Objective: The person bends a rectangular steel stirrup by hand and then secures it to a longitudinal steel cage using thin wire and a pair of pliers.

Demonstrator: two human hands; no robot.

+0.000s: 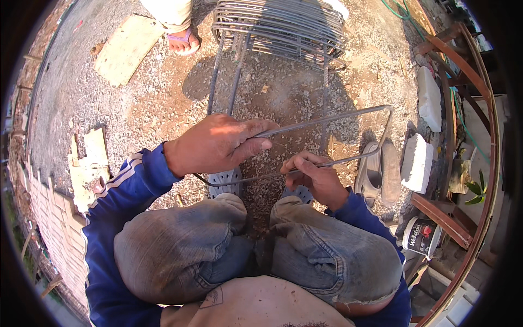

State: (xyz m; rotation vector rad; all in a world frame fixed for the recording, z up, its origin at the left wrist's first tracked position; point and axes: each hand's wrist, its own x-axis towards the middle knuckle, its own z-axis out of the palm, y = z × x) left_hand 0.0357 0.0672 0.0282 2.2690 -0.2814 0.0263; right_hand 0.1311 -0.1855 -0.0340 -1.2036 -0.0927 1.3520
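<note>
A rectangular stirrup of bent steel rebar (332,116) is held up in front of my knees. My left hand (215,143) grips its upper side near the left end, thumb and forefinger closed round the bar. My right hand (318,179) has its fingers curled round the lower side, toward the middle. The stirrup's left end is partly hidden behind my left hand and wrist. Beyond my hands, a stack of similar rebar stirrups (278,27) hangs on long steel bars (215,82) that run toward me.
Gravelly ground (261,109) lies under me. A person's sandaled foot (184,42) stands far left beside a plywood board (129,49). Slippers (376,174), white foam blocks (418,163), a rusty metal frame (460,65) and a bucket (422,237) are on the right.
</note>
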